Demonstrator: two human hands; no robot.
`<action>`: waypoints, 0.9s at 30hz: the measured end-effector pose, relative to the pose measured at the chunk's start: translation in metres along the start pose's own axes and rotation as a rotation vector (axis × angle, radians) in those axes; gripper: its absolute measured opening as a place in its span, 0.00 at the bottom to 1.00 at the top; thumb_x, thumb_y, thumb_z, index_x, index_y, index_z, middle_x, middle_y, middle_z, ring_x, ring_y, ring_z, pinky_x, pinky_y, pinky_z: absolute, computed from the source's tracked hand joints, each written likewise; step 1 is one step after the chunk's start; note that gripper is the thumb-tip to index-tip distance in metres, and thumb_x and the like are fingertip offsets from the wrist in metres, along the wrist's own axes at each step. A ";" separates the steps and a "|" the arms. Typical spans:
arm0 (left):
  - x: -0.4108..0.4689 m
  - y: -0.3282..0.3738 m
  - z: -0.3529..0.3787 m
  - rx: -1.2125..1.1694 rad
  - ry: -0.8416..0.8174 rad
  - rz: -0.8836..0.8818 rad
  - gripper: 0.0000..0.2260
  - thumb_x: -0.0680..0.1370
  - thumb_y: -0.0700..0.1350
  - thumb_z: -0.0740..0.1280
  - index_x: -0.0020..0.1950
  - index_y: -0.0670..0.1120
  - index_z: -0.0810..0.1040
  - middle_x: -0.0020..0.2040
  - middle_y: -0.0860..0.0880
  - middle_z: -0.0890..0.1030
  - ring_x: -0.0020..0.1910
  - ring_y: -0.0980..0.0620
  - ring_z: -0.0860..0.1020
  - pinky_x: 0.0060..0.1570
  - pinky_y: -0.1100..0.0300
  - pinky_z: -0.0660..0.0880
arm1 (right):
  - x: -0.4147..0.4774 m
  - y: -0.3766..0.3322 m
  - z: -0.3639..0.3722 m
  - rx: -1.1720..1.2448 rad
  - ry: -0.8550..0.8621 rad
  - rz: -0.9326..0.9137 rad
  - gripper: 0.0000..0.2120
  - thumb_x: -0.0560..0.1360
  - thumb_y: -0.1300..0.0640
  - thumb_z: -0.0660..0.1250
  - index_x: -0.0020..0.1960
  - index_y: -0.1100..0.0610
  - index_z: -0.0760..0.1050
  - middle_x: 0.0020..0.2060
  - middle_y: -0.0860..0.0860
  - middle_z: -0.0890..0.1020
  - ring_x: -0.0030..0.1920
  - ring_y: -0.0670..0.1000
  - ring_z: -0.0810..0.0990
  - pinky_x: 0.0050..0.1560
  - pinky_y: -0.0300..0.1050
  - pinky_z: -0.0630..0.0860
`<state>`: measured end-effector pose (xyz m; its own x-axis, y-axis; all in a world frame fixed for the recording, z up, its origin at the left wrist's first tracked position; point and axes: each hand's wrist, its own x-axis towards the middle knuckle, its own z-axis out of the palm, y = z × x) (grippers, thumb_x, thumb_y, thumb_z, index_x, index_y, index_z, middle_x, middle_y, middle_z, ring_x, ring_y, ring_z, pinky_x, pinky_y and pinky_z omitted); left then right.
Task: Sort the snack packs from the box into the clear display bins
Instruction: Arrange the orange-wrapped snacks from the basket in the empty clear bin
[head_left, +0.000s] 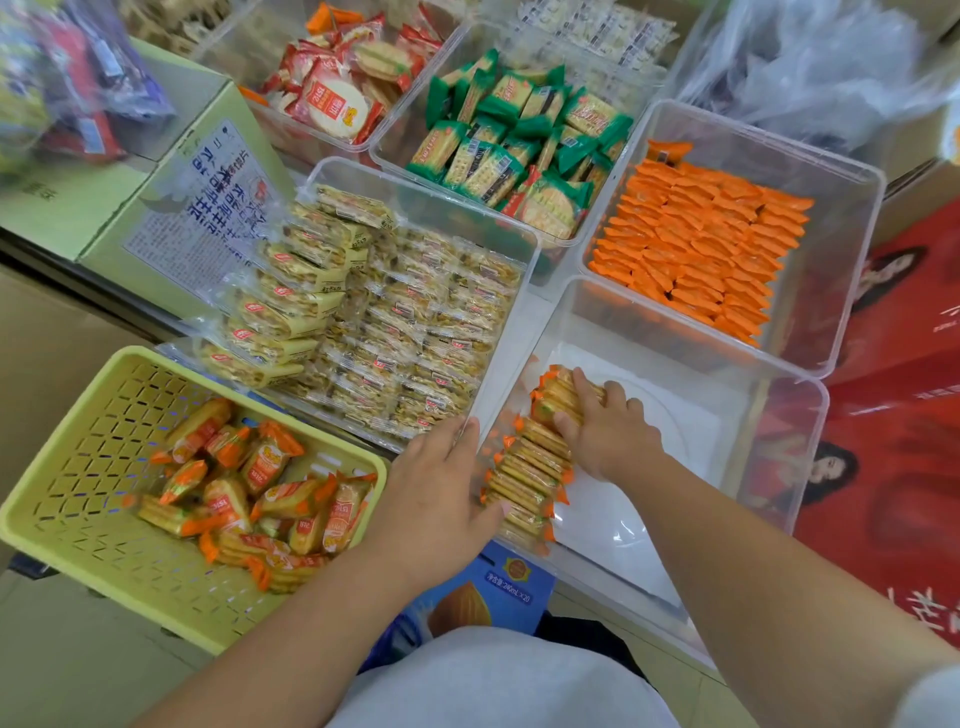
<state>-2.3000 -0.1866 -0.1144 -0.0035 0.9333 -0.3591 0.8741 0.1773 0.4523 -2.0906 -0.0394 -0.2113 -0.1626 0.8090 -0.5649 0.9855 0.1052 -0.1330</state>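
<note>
Two hands (436, 493) (608, 431) steady ridged packs (524, 467) in clear bin (649, 467)

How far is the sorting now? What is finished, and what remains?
Done: the far bins are stocked, for example green packs and small orange packs. In hand: the left hand and right hand set a row of packs in the near bin. Left: loose packs in the yellow basket.

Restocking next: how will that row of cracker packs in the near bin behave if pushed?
The packs stand on edge, left hand and right hand at the row's ends, so likely topple unsupported. Glossy, so probably slippery; thin, likely fragile.
</note>
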 end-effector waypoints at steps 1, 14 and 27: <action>0.000 0.000 0.000 0.000 -0.001 0.002 0.41 0.79 0.64 0.64 0.84 0.47 0.52 0.83 0.49 0.54 0.81 0.47 0.54 0.78 0.51 0.54 | 0.000 -0.001 0.002 0.060 -0.018 0.000 0.33 0.81 0.33 0.49 0.80 0.38 0.38 0.78 0.53 0.55 0.71 0.62 0.64 0.64 0.62 0.70; 0.000 -0.001 0.001 0.002 -0.022 -0.006 0.42 0.79 0.66 0.63 0.85 0.48 0.50 0.84 0.51 0.51 0.81 0.48 0.51 0.79 0.51 0.52 | 0.001 -0.005 0.004 0.044 0.010 -0.087 0.36 0.81 0.38 0.58 0.81 0.43 0.44 0.78 0.48 0.60 0.71 0.60 0.65 0.64 0.59 0.71; -0.032 0.011 -0.026 -0.289 0.116 0.085 0.28 0.80 0.57 0.69 0.79 0.54 0.68 0.80 0.55 0.62 0.79 0.56 0.59 0.75 0.62 0.57 | -0.030 -0.019 -0.007 0.109 0.093 -0.036 0.38 0.78 0.31 0.56 0.82 0.44 0.48 0.82 0.53 0.54 0.80 0.60 0.52 0.74 0.64 0.58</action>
<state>-2.3025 -0.2067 -0.0764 -0.0063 0.9751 -0.2217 0.6996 0.1627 0.6958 -2.1041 -0.0618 -0.1863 -0.1871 0.8566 -0.4808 0.9673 0.0755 -0.2420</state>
